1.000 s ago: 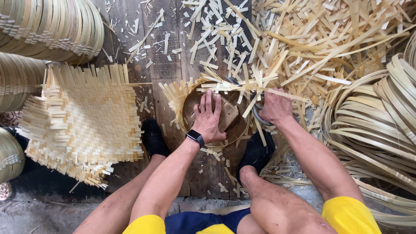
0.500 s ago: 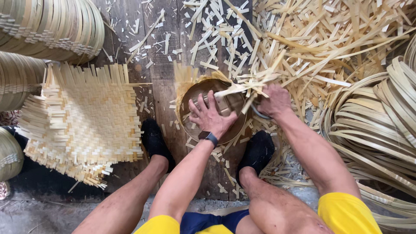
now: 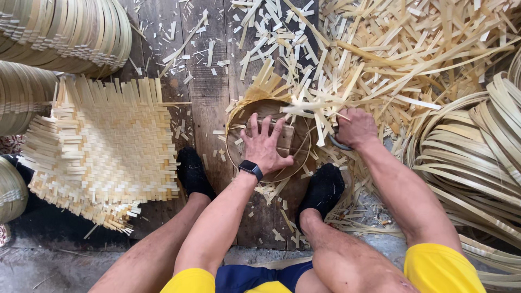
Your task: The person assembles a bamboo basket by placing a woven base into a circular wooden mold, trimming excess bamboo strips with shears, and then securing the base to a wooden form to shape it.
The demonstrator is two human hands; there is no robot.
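Weathered floor planks lay strewn with pale bamboo offcuts. His left hand pressed, fingers spread flat, inside the round woven bamboo basket between his feet; his right hand gripped a dark tool, seemingly trimming rim strips. Turning the basket likely came next.

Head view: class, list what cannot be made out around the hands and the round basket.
- Tool in the right hand: only a dark curved bit shows; fist and strips hide the rest.
- Block under the left hand: palm covers most of it.
- Basket far rim: buried under strips.
- Coils: cut off by the right edge.
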